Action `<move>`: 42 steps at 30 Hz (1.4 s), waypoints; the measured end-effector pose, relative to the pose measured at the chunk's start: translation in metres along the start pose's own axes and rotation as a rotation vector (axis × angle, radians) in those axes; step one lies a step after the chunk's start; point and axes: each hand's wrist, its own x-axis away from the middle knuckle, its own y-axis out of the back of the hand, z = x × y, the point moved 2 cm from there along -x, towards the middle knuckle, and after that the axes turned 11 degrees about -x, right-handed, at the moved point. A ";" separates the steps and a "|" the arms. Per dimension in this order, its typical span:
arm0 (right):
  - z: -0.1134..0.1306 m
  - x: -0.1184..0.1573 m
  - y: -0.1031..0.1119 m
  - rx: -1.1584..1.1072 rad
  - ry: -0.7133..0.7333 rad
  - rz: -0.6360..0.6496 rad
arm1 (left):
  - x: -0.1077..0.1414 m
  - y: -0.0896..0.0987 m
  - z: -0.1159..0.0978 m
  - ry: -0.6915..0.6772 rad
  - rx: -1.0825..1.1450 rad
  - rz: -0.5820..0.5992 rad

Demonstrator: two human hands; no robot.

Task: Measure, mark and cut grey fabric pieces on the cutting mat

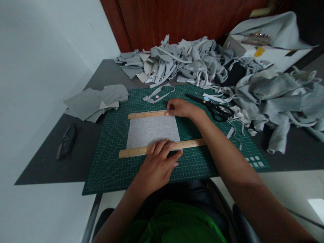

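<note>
A rectangle of grey knit fabric (153, 131) lies flat on the green cutting mat (108, 168). One wooden ruler (146, 114) runs along its far edge, and a longer wooden ruler (134, 152) crosses its near edge, reaching past both sides. My left hand (159, 162) rests over the near ruler, fingers stretched out and pressing on it. At the far ruler's right end, my right hand (179, 108) pinches with thumb and fingers; the fingertips partly cover that end. Black scissors (210, 106) lie on the mat to the right of my right hand.
Grey fabric pieces (93, 101) lie at the left. A scrap heap (177, 60) fills the back, with more grey cloth (283, 94) at right. Behind stands a white box (255, 50). Glasses (67, 141) lie left of the mat, and a fabric strip (159, 92) beyond the ruler.
</note>
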 end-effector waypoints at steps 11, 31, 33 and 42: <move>0.003 0.001 0.001 -0.003 -0.011 0.020 | 0.000 -0.001 -0.001 -0.020 0.009 -0.014; 0.042 0.014 0.009 0.207 0.139 -0.337 | 0.008 -0.012 -0.003 -0.091 -0.049 0.064; 0.054 0.016 0.010 0.123 0.203 -0.302 | 0.007 -0.011 -0.003 -0.082 -0.025 0.051; 0.073 0.113 -0.021 -0.014 0.175 -0.094 | 0.003 -0.011 -0.005 -0.016 -0.010 -0.049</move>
